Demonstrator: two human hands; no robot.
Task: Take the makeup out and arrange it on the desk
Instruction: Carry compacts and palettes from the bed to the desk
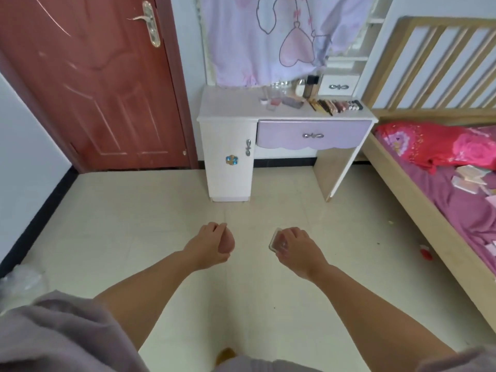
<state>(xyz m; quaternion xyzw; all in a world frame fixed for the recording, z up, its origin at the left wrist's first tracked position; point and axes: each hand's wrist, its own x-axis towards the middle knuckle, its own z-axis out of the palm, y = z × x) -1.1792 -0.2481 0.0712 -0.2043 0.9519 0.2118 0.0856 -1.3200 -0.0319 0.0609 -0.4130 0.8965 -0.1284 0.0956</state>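
Bedroom, tile floor; white/lilac surface (228, 108) far ahead by the red door (94, 84), bed (440, 200) on the right. Step, as I read it: carrying makeup over to the surface. Left hand (212, 247) curled round a small rounded peach item (227, 245), prob. a sponge. Right hand (295, 248) pinches a flat clear-edged compact (274, 242). Next: walk up, set both in free space left of the palette row (335, 105). More flat palettes (468, 178) lie on the bed.
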